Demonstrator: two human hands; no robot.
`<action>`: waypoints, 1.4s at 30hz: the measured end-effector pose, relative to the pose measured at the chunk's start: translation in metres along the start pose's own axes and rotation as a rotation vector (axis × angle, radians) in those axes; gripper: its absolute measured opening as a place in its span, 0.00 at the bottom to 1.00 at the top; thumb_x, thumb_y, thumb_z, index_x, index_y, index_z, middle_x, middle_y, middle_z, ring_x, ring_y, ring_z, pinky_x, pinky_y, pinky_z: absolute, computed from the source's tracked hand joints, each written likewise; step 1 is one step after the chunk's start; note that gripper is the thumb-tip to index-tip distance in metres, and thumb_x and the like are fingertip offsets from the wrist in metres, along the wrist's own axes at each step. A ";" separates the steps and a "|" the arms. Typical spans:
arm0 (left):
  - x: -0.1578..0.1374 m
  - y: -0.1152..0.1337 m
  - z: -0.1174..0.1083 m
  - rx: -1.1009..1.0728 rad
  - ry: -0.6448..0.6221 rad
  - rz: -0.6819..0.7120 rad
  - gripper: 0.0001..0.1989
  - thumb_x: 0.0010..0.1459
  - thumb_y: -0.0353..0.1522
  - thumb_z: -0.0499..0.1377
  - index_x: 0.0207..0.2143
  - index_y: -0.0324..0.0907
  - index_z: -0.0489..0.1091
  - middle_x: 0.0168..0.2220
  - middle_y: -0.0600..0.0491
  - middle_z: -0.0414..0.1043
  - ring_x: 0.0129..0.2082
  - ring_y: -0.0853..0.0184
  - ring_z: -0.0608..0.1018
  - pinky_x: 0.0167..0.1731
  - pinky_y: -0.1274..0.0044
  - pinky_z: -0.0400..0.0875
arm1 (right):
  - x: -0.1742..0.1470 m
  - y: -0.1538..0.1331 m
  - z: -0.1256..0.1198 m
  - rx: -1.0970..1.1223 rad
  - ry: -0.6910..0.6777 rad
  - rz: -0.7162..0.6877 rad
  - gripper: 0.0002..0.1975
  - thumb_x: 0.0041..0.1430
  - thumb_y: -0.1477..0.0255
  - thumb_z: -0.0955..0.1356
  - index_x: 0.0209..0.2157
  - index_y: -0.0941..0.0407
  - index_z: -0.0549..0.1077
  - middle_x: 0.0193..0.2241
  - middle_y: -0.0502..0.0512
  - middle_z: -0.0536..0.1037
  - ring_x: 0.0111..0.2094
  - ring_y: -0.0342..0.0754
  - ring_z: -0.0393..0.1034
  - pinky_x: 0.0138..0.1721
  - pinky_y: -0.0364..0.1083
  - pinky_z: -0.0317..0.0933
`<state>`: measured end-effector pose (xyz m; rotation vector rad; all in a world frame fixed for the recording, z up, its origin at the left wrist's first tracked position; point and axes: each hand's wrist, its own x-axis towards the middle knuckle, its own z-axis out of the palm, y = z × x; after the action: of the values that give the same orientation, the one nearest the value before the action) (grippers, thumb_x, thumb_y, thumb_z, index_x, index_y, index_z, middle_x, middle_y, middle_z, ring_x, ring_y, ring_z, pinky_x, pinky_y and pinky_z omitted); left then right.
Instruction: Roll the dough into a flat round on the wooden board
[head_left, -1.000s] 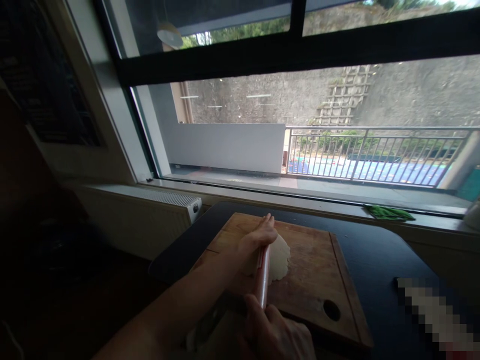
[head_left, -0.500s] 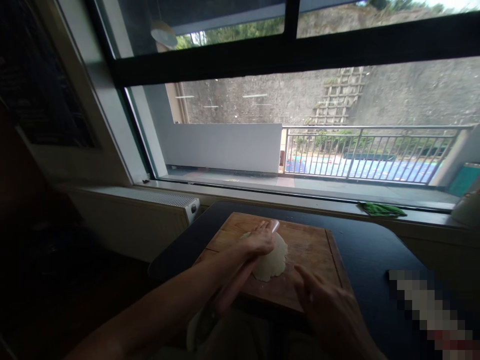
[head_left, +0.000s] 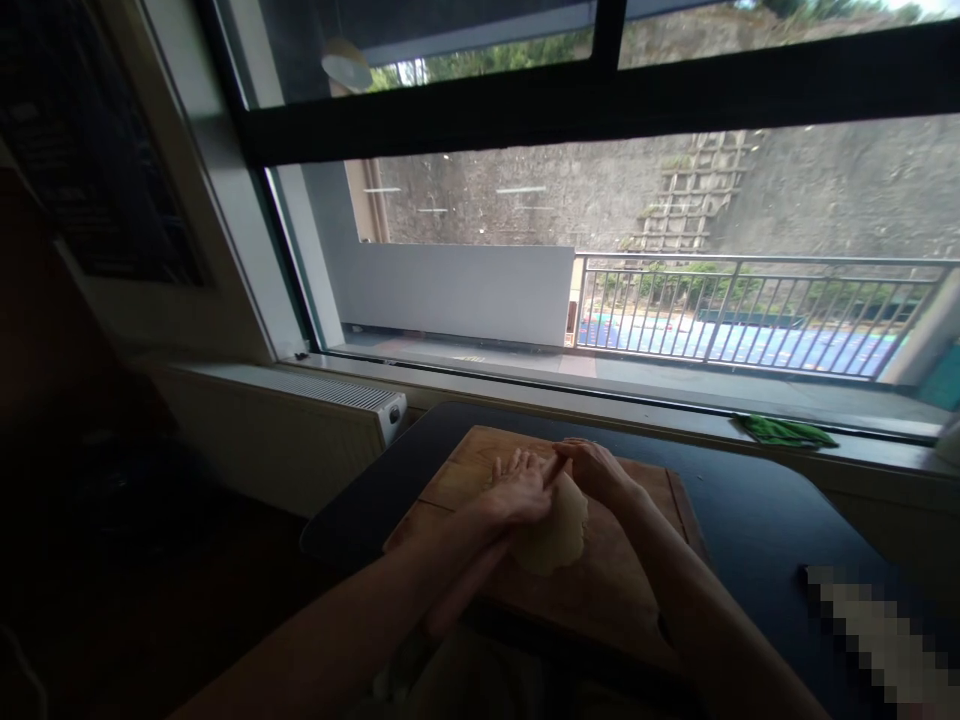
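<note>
Rolling pin: its near end (head_left: pixel 465 592) shows under the left forearm, at 8 o'clock from the middle of the dough (head_left: pixel 556 540), with 12 o'clock toward the window (head_left: pixel 450 117); the pin slants away toward 1 o'clock.
Left hand: laid palm-down over the pin (head_left: pixel 525 492) at 11 o'clock, fingers straight and slightly spread, resting on it rather than closed round it.
Dough: a flat pale sheet with an uneven edge, lying on the wooden board, its left part beneath the pin and left hand.
Right hand: at 1 o'clock (head_left: pixel 598 470), fingers curled around the pin's far end, close beside the left hand.
Board: wooden, on the dark tabletop (head_left: pixel 765 500), bare wood showing at 10 o'clock (head_left: pixel 454 475).
Pixelated object: at 4 o'clock (head_left: pixel 877 630), too blurred to identify.
Radiator: white, at 10 o'clock (head_left: pixel 300 415), below the sill (head_left: pixel 487 391).
Cloth: green, crumpled on the sill at 2 o'clock (head_left: pixel 787 431).
Beyond the glass: a white panel (head_left: pixel 457 295) at 11 o'clock, a metal railing (head_left: pixel 750 260) at 1 o'clock, then a rough grey wall (head_left: pixel 570 205).
</note>
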<state>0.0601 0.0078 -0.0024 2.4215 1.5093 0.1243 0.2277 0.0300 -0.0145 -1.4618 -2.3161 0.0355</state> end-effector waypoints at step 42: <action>-0.152 -0.084 -0.002 -0.508 0.566 -0.138 0.19 0.55 0.41 0.55 0.49 0.47 0.68 0.46 0.55 0.73 0.45 0.65 0.75 0.44 0.77 0.68 | -0.021 -0.004 0.013 -0.071 -0.196 0.117 0.25 0.67 0.66 0.46 0.58 0.55 0.59 0.62 0.56 0.53 0.63 0.51 0.38 0.60 0.58 0.41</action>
<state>-0.0812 -0.0924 -0.0122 1.9446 1.5943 1.0951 0.2278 0.0126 -0.0323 -1.6967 -2.4029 0.1354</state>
